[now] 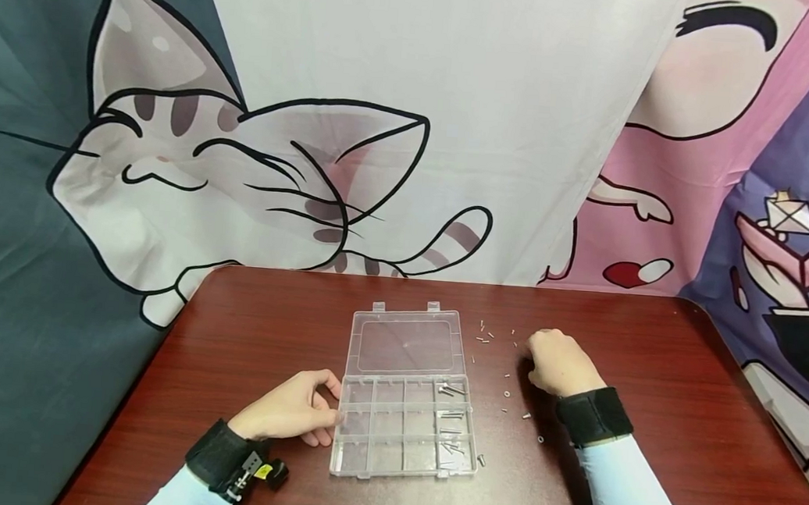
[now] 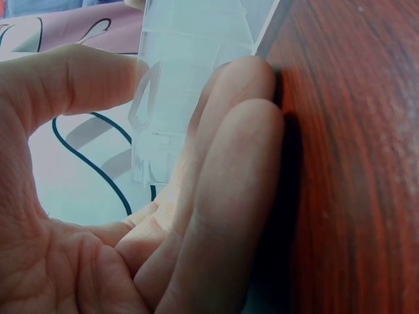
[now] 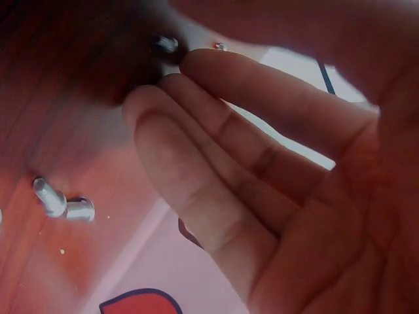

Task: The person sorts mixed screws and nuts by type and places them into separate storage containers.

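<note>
A clear plastic compartment box (image 1: 384, 461) lies on the table with its lid (image 1: 405, 342) folded back. Along its left edge, my left hand (image 1: 291, 406) grips the wall. The left wrist view shows the thumb against one side of the box (image 2: 177, 39) and the fingers on the other. Several small screws (image 1: 451, 390) lie in the right-hand column of compartments. My right hand (image 1: 560, 363) is low over the table, right of the scattered hardware. In the right wrist view its fingers are loosely bent, with a small screw (image 3: 167, 44) just beyond the fingertips; nothing shows between them.
Loose screws (image 1: 484, 340) and small washers (image 1: 506, 394) are scattered right of the box. One short screw (image 1: 481, 460) sits by its lower right corner. The reddish-brown table (image 1: 266, 313) ends at a printed cloth backdrop (image 1: 514, 96).
</note>
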`<action>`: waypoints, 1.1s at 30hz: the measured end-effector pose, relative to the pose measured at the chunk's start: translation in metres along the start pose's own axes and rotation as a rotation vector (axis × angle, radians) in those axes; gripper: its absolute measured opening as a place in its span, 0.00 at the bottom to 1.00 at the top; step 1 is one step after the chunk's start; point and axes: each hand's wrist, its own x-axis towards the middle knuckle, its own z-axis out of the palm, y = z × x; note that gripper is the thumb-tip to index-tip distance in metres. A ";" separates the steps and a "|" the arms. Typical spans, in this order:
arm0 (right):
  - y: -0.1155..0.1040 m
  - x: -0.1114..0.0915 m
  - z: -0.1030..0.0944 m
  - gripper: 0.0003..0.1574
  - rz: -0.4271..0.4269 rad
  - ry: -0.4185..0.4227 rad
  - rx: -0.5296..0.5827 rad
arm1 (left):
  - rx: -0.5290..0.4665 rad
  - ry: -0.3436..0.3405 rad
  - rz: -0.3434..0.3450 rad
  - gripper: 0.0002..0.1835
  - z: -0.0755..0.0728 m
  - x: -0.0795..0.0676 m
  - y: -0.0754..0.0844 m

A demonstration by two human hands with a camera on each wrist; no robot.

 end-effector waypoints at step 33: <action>0.013 0.002 -0.012 0.06 0.001 0.130 0.076 | -0.014 0.002 0.005 0.22 0.000 0.001 -0.002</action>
